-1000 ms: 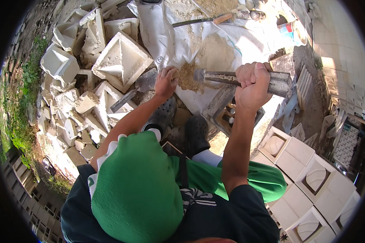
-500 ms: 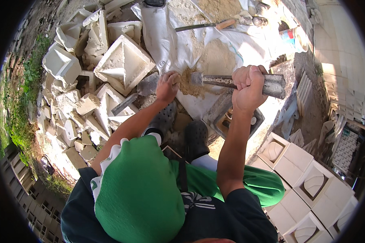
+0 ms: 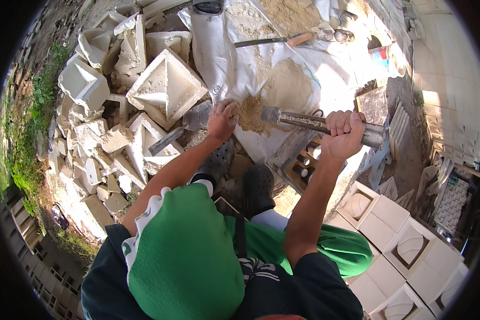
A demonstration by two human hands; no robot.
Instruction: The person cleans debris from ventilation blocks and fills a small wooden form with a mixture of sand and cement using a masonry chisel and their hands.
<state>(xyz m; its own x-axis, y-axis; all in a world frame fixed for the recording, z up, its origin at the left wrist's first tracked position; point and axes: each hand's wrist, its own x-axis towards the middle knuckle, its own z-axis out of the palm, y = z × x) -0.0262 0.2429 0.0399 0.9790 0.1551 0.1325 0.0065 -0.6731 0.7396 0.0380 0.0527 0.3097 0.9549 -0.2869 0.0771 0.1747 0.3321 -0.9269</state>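
My right hand [image 3: 344, 133] is wrapped around a long grey metal bar [image 3: 304, 121], dusty and thicker at its right end. The bar's left end lies beside a patch of damp brown sand [image 3: 254, 114] on white sheeting. On the other side of that sand, my left hand [image 3: 222, 120] has its fingers curled closed; what they hold is hidden. Behind my left wrist is a grey, flat-bladed tool [image 3: 198, 116], its handle slanting down toward the broken blocks. Below the bar stands a grey box-like metal mould [image 3: 293, 166] with round openings, partly covered by my right forearm.
Broken cream-coloured hollow blocks [image 3: 168, 88] are heaped at left. Pale sand [image 3: 288, 82] and a wooden-handled tool [image 3: 274, 41] lie on white sheeting [image 3: 210, 58] ahead. A bucket [image 3: 394, 60] stands far right. Finished blocks [image 3: 405, 240] are lined up at lower right.
My right hand and the metal bar have moved right and slightly down, uncovering more of the mould. My left hand stays closed beside the damp sand, slightly shifted.
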